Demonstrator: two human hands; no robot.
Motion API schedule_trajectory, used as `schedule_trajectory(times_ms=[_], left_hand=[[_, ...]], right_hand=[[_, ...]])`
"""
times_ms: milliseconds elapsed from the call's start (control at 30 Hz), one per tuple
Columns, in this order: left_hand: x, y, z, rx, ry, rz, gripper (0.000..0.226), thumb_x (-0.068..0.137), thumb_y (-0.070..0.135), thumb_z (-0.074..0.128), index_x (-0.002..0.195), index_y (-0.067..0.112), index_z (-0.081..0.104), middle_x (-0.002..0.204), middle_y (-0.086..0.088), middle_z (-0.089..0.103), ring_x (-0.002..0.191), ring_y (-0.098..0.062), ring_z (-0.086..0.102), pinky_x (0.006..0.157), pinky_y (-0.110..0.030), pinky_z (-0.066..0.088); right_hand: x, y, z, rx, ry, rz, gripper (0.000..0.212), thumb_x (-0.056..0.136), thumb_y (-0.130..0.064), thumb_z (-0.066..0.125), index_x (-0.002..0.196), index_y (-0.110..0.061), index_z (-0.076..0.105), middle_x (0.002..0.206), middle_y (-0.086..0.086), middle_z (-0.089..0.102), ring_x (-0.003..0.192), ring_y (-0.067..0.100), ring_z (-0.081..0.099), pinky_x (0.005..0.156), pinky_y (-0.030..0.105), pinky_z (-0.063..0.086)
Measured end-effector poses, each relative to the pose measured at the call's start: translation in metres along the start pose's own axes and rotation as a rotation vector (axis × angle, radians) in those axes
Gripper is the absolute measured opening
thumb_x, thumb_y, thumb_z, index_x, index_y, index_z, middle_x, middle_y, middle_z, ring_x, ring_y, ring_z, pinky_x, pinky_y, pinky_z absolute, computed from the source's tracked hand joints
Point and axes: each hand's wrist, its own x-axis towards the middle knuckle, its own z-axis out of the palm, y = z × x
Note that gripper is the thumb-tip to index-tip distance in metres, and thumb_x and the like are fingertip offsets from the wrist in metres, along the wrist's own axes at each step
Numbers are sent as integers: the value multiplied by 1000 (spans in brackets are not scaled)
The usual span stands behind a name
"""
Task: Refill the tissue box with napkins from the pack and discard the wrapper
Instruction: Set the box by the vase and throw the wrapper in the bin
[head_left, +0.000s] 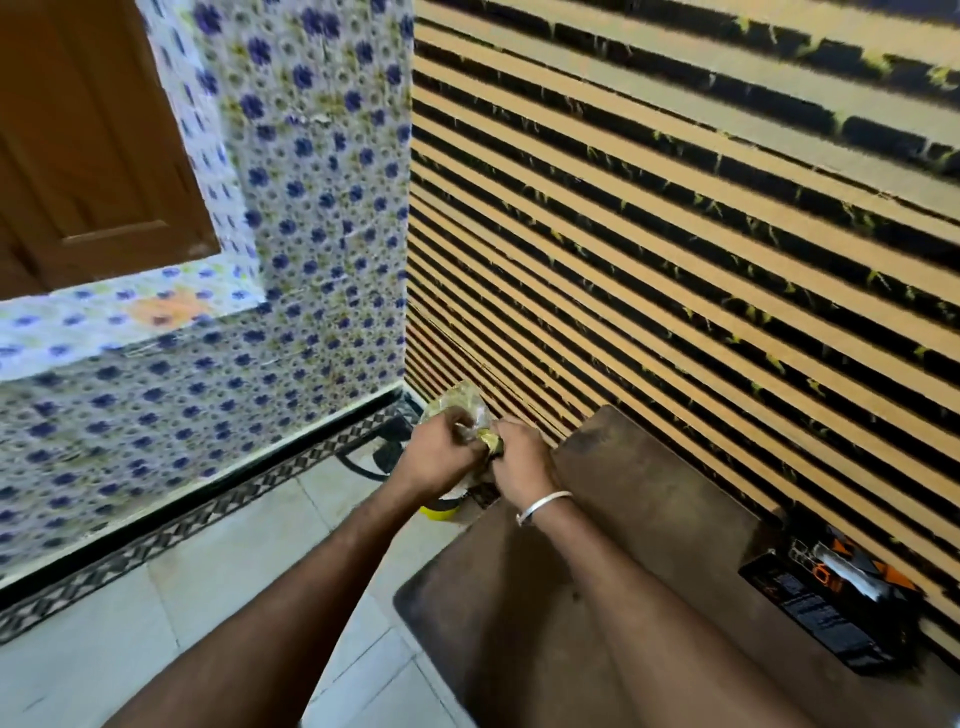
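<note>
Open tiled floor (208, 597) fills the lower left; the brown table (597, 519) and striped wall (675, 234) close the right, a yellow container (438, 511) stands beneath centre.

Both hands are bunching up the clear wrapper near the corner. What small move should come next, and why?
Probably lower the wrapper into the yellow-rimmed container below. The left hand and right hand hold it crumpled directly above that container, and the tissue box on the table already shows a napkin sticking out.

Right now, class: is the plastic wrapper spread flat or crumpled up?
Crumpled. The wrapper is bunched into a wad between the left hand and right hand, both closed around it, held above the floor.
</note>
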Motion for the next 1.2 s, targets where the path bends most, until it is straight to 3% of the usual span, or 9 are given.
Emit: schedule_trajectory(times_ms=[200, 400, 533, 633, 767, 900, 1000, 1133, 1200], left_hand=[[35, -61, -97, 13, -198, 55, 64, 66, 42, 67, 125, 18, 58, 103, -5, 69, 92, -23, 67, 82, -42, 58], [74, -94, -142, -22, -289, 128, 40, 88, 15, 68, 127, 16, 60, 107, -6, 70, 94, -18, 68, 84, -36, 57], [106, -106, -138, -5, -325, 176, 33, 92, 14, 62, 125, 18, 63, 109, -7, 72, 96, -26, 70, 88, -46, 57], [134, -110, -130, 12, -338, 174, 33, 92, 14, 63, 124, 16, 65, 109, -6, 73, 97, -20, 68, 89, -41, 56], [175, -114, -121, 42, -386, 178, 33, 88, 18, 64, 120, 18, 67, 107, -8, 74, 97, -25, 69, 86, -43, 56], [233, -122, -106, 122, -378, 185, 31, 89, 20, 65, 120, 18, 68, 108, -7, 73, 98, -23, 68, 84, -34, 54], [279, -132, -91, 117, -418, 171, 26, 89, 23, 67, 114, 16, 70, 102, -4, 75, 95, -21, 69, 81, -33, 53], [320, -152, -70, 74, -431, 150, 31, 84, 35, 63, 104, 13, 72, 94, -1, 75, 87, -15, 69, 77, -29, 53], [334, -162, -55, 62, -435, 119, 22, 87, 26, 66, 100, 10, 73, 90, -1, 74, 83, -12, 67, 74, -23, 51]], right_hand=[[44, -69, 58, 31, 48, 82, 31, 71, 5, 55, 95, -4, 72, 94, 14, 69, 89, 32, 64, 79, 36, 52], [70, -102, 92, 95, 98, 208, 27, 74, 4, 60, 98, -4, 70, 97, 14, 68, 89, 29, 65, 80, 35, 53], [89, -99, 100, 86, 107, 254, 28, 74, 2, 62, 100, -4, 72, 98, 16, 68, 91, 32, 65, 81, 36, 53], [110, -87, 108, 56, 110, 285, 28, 73, -1, 61, 99, -5, 72, 98, 14, 67, 91, 32, 64, 83, 38, 54], [139, -67, 123, -60, 201, 345, 10, 74, -7, 64, 83, -6, 69, 100, 9, 50, 91, 25, 51, 81, 34, 47], [188, -46, 132, -5, 187, 416, 10, 74, -12, 64, 79, -6, 70, 82, 17, 67, 76, 37, 61, 62, 37, 47], [226, -19, 144, 89, 166, 463, 10, 73, -14, 67, 80, -9, 73, 76, 12, 72, 72, 31, 65, 59, 33, 49], [261, 20, 164, 212, 90, 503, 28, 70, -16, 74, 98, -14, 77, 85, 5, 77, 79, 22, 71, 70, 35, 59], [271, 39, 172, 275, 61, 546, 37, 69, -12, 75, 106, -13, 76, 95, 5, 78, 89, 21, 72, 82, 38, 60]])
